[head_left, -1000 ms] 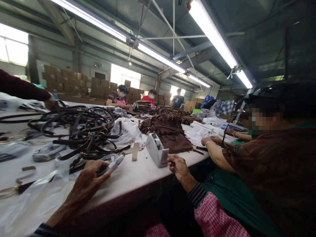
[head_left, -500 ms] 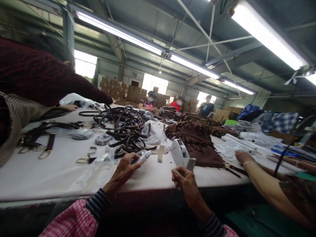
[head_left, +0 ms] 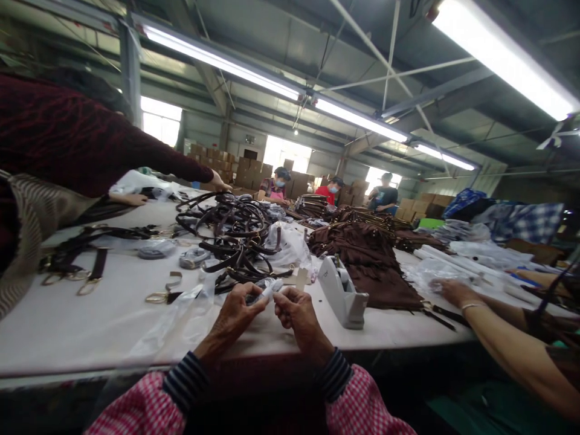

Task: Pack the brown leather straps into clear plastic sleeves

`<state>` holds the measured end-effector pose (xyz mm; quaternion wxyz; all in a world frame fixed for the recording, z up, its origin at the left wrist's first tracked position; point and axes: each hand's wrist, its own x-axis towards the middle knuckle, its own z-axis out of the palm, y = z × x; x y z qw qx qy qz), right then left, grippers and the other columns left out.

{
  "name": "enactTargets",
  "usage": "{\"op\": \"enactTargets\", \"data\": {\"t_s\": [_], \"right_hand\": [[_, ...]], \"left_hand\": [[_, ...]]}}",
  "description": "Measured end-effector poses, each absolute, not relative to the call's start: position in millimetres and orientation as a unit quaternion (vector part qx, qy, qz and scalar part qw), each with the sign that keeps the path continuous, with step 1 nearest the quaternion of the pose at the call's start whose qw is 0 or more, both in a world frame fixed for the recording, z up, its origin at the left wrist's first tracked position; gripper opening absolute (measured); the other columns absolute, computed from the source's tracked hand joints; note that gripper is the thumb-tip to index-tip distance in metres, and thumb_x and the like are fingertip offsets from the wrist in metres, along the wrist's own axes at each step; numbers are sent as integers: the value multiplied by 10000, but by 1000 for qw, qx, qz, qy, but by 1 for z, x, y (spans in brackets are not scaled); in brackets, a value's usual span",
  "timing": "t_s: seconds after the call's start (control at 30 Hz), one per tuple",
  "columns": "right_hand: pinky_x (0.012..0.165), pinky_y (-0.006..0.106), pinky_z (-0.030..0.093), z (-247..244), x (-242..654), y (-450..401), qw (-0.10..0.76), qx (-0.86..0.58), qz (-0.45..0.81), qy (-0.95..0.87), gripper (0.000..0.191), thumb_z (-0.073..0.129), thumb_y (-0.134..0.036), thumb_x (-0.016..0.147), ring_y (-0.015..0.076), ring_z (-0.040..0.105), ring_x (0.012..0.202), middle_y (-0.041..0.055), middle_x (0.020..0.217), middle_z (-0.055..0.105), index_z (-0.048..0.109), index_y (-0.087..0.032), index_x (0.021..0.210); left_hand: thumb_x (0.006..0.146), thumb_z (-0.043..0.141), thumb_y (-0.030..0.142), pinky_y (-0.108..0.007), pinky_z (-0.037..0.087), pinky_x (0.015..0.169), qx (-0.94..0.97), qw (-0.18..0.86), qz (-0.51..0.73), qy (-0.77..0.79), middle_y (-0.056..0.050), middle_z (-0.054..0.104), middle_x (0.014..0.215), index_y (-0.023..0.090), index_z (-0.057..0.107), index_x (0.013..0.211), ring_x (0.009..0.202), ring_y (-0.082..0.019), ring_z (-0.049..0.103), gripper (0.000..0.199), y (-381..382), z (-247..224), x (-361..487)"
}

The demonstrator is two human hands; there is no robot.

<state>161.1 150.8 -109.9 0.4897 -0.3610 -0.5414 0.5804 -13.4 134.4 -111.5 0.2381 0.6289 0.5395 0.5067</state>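
My left hand [head_left: 238, 311] is closed around a small grey bundle in clear plastic [head_left: 267, 289], held above the table's front edge. Its wrapping ends in a pale twist on the right. At that end my right hand [head_left: 296, 311] pinches with thumb and forefinger; whatever is between those fingertips is too small to make out. A grey-white tape dispenser [head_left: 343, 296] stands just right of my right hand. Behind my hands lies a tangled heap of dark brown straps [head_left: 235, 223] with metal fittings. Similar plastic-wrapped bundles [head_left: 194, 258] rest to the left of it.
Brown fringed bags [head_left: 371, 272] are piled beyond the dispenser. Clear plastic sheeting [head_left: 181, 320] lies at front left on the white table [head_left: 67, 326]. A co-worker's arm [head_left: 181, 163] reaches over from the left; another co-worker's hand [head_left: 457, 293] touches plastic bags at right.
My right hand has moved left from the tape dispenser to the end of the wrapped bundle. The co-worker's arm at left has shifted slightly right over the straps.
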Motion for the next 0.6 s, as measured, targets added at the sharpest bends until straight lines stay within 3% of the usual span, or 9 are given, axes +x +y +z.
{"op": "enactTargets", "data": {"t_s": [0.23, 0.43, 0.6], "right_hand": [[324, 174, 183, -116, 161, 155, 449, -395, 602, -529, 459, 870, -537, 719, 37, 349, 363, -47, 549, 586, 586, -177, 720], [330, 164, 226, -123, 156, 157, 470, -372, 593, -537, 443, 867, -520, 729, 44, 397, 376, -36, 551, 605, 592, -173, 720], [327, 173, 249, -120, 135, 168, 497, -352, 605, -512, 473, 892, -523, 674, 49, 405, 361, -32, 538, 610, 574, -174, 694]], "left_hand": [[745, 667, 534, -363, 389, 736, 627, 239, 503, 545, -77, 689, 872, 181, 745, 820, 863, -288, 594, 369, 136, -116, -14], [759, 687, 541, -325, 377, 696, 629, 275, 500, 529, -43, 686, 809, 182, 746, 790, 807, -251, 573, 365, 132, -108, -20], [736, 772, 574, -261, 352, 607, 552, 386, 552, 492, 1, 643, 707, 156, 735, 779, 673, -162, 509, 423, 133, -107, -29]]}}
